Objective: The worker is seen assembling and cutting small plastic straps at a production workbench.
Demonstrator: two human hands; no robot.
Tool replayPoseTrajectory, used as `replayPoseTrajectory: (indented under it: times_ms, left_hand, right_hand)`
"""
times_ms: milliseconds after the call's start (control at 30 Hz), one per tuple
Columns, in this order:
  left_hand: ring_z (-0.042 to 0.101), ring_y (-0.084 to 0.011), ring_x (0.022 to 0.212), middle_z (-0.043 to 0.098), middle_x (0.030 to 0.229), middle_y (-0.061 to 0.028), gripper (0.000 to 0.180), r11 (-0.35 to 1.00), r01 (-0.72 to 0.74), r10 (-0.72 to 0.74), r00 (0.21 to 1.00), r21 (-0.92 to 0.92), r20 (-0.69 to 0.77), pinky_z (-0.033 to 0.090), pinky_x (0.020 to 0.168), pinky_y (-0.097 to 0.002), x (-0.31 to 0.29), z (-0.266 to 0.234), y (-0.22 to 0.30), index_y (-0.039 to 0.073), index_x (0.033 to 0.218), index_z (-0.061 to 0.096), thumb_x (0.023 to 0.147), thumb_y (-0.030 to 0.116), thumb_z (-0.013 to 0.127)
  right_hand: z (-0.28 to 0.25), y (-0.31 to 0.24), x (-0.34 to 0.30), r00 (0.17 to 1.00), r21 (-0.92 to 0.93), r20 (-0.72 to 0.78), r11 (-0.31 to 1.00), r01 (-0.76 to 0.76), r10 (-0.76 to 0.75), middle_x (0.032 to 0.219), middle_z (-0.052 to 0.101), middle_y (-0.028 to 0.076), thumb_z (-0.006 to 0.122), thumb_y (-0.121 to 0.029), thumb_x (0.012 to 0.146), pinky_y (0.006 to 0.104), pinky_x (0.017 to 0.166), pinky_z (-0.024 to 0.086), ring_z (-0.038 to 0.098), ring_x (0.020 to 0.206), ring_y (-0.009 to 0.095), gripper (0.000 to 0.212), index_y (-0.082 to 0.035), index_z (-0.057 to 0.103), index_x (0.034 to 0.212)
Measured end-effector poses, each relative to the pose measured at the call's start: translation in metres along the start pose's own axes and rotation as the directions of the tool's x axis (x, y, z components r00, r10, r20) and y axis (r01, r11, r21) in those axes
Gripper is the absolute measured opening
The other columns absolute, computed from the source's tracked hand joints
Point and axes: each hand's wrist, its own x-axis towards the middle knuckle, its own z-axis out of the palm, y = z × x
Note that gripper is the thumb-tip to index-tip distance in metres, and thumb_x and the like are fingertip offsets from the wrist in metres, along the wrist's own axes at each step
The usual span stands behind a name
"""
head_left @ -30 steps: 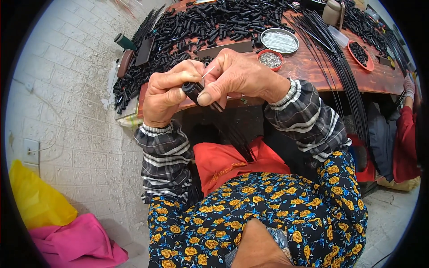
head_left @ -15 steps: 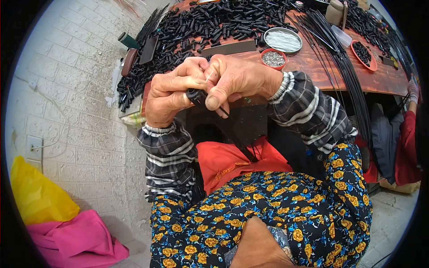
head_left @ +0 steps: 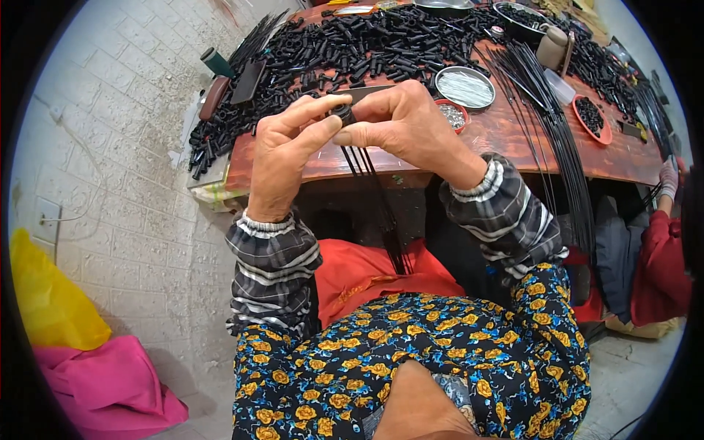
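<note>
Between my two hands, above the near edge of the table (head_left: 506, 147), is a black ring-shaped hub (head_left: 343, 112). Several thin black rods (head_left: 385, 209) hang from it down toward the red cloth (head_left: 352, 271) on my lap. The thumb and fingers of my left hand (head_left: 284, 150) pinch the hub from its left. My right hand (head_left: 422, 132) closes on its right side, thumb and fingertips against the hub and the rod ends. Any small piece between the right fingertips is hidden.
Black tubular parts (head_left: 367, 40) are heaped across the far table. A round tin of thin pale wires (head_left: 466, 89) and a red dish of small metal pieces (head_left: 453, 115) stand beyond my right hand. Long black rods (head_left: 546, 117) overhang the edge. Another person's gloved hand (head_left: 669, 178) is far right.
Both hands have risen and moved slightly away from me. The hub has turned upright, its rods now fanned below it. The pale wire between my fingertips is out of sight.
</note>
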Motion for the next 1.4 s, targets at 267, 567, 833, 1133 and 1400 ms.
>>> replayPoseTrajectory:
  times_ms: [267,567,833,1133,1400]
  left_hand:
    - [0.064,-0.0128,0.080,0.065,0.087,-0.0049,0.027,0.809,0.010,-0.125,0.980,-0.588,-0.156,0.055,0.076,-0.0286,-0.003,0.029,-0.042,-0.002,0.115,0.058,0.089,0.006,0.063]
    - [0.063,-0.0113,0.075,0.068,0.085,-0.0054,0.015,0.803,0.024,-0.114,0.987,-0.595,-0.114,0.052,0.071,-0.0253,0.009,0.039,-0.047,-0.002,0.096,0.067,0.087,0.010,0.067]
    - [0.059,-0.0078,0.069,0.066,0.080,-0.0028,0.011,0.887,-0.046,-0.051,0.979,-0.459,-0.196,0.048,0.065,-0.0212,0.009,0.048,-0.042,-0.002,0.092,0.067,0.088,0.008,0.066]
    - [0.058,-0.0076,0.063,0.064,0.073,-0.0022,0.011,0.894,0.072,-0.110,0.992,-0.443,-0.063,0.046,0.060,-0.0198,0.012,0.037,-0.036,0.001,0.085,0.066,0.084,0.011,0.071]
    - [0.062,-0.0094,0.081,0.067,0.092,-0.0053,0.028,0.916,0.028,-0.008,0.999,-0.400,0.054,0.050,0.075,-0.0238,0.023,0.031,-0.045,-0.001,0.107,0.065,0.084,0.014,0.071]
  right_hand:
    - [-0.022,0.009,-0.007,0.998,-0.043,-0.047,0.998,-0.040,0.038,0.057,0.054,-0.003,0.066,-0.015,0.085,0.0206,0.047,0.035,0.046,0.056,0.001,0.020,0.002,0.067,0.075]
    - [-0.026,0.019,-0.001,0.986,0.260,-0.015,0.953,-0.157,0.167,0.062,0.062,-0.001,0.073,-0.016,0.081,0.0185,0.047,0.039,0.052,0.053,0.002,0.014,-0.003,0.071,0.076]
    - [-0.029,0.019,0.000,0.996,0.101,0.046,0.992,-0.078,0.074,0.066,0.061,-0.003,0.072,-0.014,0.083,0.0167,0.051,0.041,0.052,0.059,0.001,0.017,0.000,0.072,0.092]
    - [-0.042,0.013,-0.004,0.988,0.149,0.152,0.988,-0.044,0.021,0.062,0.055,-0.007,0.070,-0.019,0.085,0.0179,0.045,0.031,0.043,0.054,-0.001,0.020,-0.001,0.072,0.094]
    - [-0.039,0.020,-0.013,0.960,0.326,0.264,0.928,-0.183,0.097,0.067,0.063,-0.002,0.068,-0.024,0.087,0.0184,0.044,0.035,0.047,0.051,0.000,0.023,-0.002,0.073,0.091]
